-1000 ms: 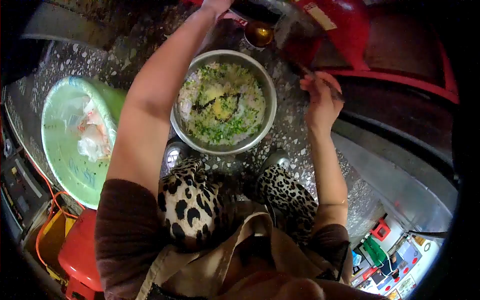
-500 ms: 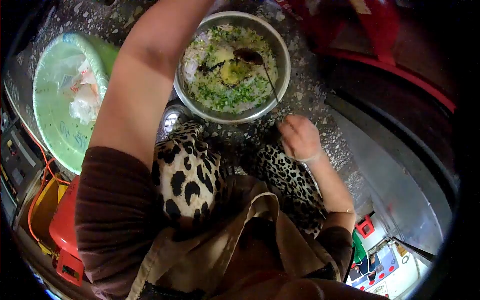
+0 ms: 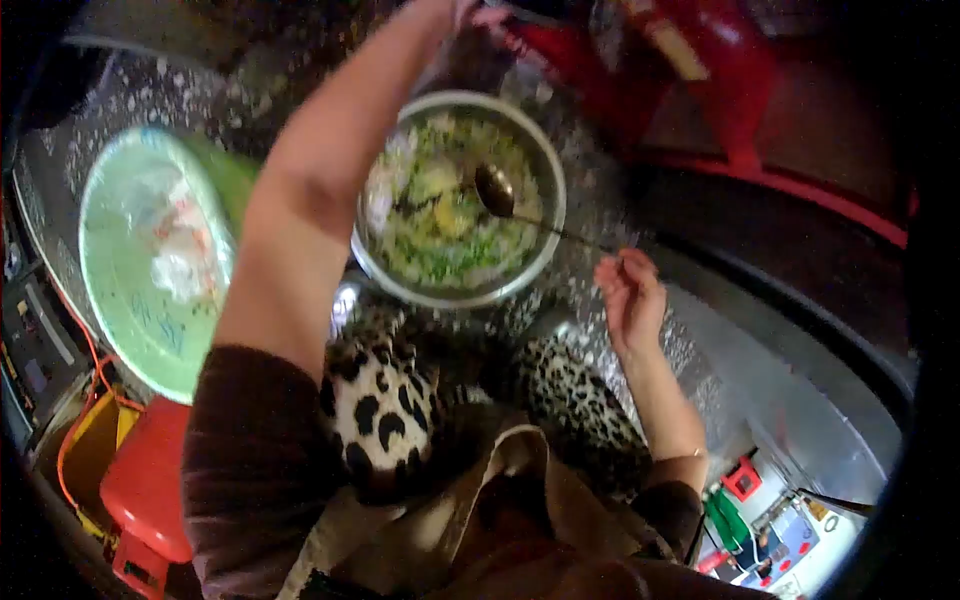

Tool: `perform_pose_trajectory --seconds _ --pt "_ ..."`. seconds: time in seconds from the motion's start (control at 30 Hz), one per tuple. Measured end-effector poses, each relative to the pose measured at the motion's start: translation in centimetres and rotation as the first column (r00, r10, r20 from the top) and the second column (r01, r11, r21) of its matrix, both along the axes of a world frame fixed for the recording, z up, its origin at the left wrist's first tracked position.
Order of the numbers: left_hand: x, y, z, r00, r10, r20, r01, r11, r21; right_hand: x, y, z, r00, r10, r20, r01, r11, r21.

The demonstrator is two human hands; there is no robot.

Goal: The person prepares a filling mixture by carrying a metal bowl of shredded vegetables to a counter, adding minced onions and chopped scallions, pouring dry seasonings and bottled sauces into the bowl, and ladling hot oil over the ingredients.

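A long-handled ladle (image 3: 495, 190) reaches over the steel mixing bowl (image 3: 556, 240), its scoop above the food. My right hand (image 3: 632, 295) is closed around the end of the handle, to the right of the bowl. Inside the bowl lies a pale mixture with chopped greens (image 3: 450, 262), a yellowish patch and dark streaks of liquid. My left arm stretches past the bowl's left side to the top edge of the view. Only part of my left hand (image 3: 468, 12) shows there, blurred, near something red, and its fingers cannot be made out.
A green plastic tub (image 3: 150, 340) with crumpled clear bags (image 3: 182, 262) stands on the left. Below it is a red plastic stool (image 3: 150, 490). A red frame (image 3: 740, 140) fills the upper right. A metal panel (image 3: 780, 370) runs along the right, and speckled stone flooring (image 3: 200, 95) surrounds the bowl.
My right hand has moved right and farther forward, swinging the ladle's handle outward. Its scoop now shows more shine. My left hand has come into view at the top; the whole view has shifted.
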State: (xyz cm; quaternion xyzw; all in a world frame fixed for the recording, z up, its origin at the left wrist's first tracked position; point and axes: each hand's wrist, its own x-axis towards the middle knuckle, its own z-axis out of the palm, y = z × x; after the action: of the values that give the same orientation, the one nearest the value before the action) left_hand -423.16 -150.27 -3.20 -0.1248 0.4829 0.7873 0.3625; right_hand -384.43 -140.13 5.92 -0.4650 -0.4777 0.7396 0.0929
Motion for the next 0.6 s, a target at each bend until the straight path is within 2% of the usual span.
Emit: perform_pose_trajectory --seconds 0.03,0.07,0.13,0.17,0.23,0.33,0.37,0.4,0.43,0.5,0.6 --pt "-0.8 0.3 -3.1 0.947 -0.193 -0.258 0.156 0.975 -0.159 -0.5 0.4 0.0 0.999 0.000 -0.050 0.001 1.000 0.019" --pt "0.8 0.3 -2.1 0.989 -0.026 -0.148 0.010 0.994 -0.109 -0.7 0.6 0.1 0.990 -0.039 -0.136 0.036 0.999 -0.021" --pt "1.5 0.3 -0.6 0.994 -0.016 -0.113 0.005 0.995 -0.097 -2.4 1.0 0.6 0.955 -0.075 -0.287 0.057 0.996 -0.073" --pt "2.0 0.2 -0.5 0.995 -0.017 -0.102 0.008 0.996 -0.086 -3.6 1.2 1.2 0.954 -0.073 -0.291 0.054 0.996 -0.071" --pt "2.9 -0.1 -0.2 0.989 -0.033 -0.143 0.019 0.995 -0.100 -6.7 1.1 1.7 0.884 -0.094 -0.458 0.107 0.994 0.002" --pt "2.4 0.5 -1.8 0.981 -0.042 -0.192 0.015 0.990 -0.138 -12.5 -0.3 0.7 0.893 0.006 -0.450 0.147 0.941 0.306" --pt "2.1 0.7 -2.3 0.979 -0.033 -0.201 0.001 0.987 -0.161 -14.6 -0.8 0.1 0.903 0.048 -0.426 0.138 0.909 0.394" --pt "2.3 0.7 -2.0 0.991 -0.029 -0.133 0.015 0.995 -0.100 -16.5 -0.8 -0.9 0.911 0.106 -0.398 0.097 0.885 0.456" --pt "2.4 0.8 -1.9 0.990 -0.026 -0.137 0.013 0.995 -0.097 -18.4 -0.6 -2.2 0.917 0.162 -0.366 0.055 0.855 0.516" --pt "2.6 1.0 -1.9 0.976 -0.036 -0.217 0.007 0.991 -0.130 -22.1 -0.2 -4.3 0.938 0.194 -0.288 0.016 0.803 0.596" --pt "2.7 0.8 -1.5 0.978 -0.057 -0.200 0.030 0.990 -0.135 -25.5 1.0 -8.1 0.925 0.287 -0.247 -0.076 0.780 0.622"
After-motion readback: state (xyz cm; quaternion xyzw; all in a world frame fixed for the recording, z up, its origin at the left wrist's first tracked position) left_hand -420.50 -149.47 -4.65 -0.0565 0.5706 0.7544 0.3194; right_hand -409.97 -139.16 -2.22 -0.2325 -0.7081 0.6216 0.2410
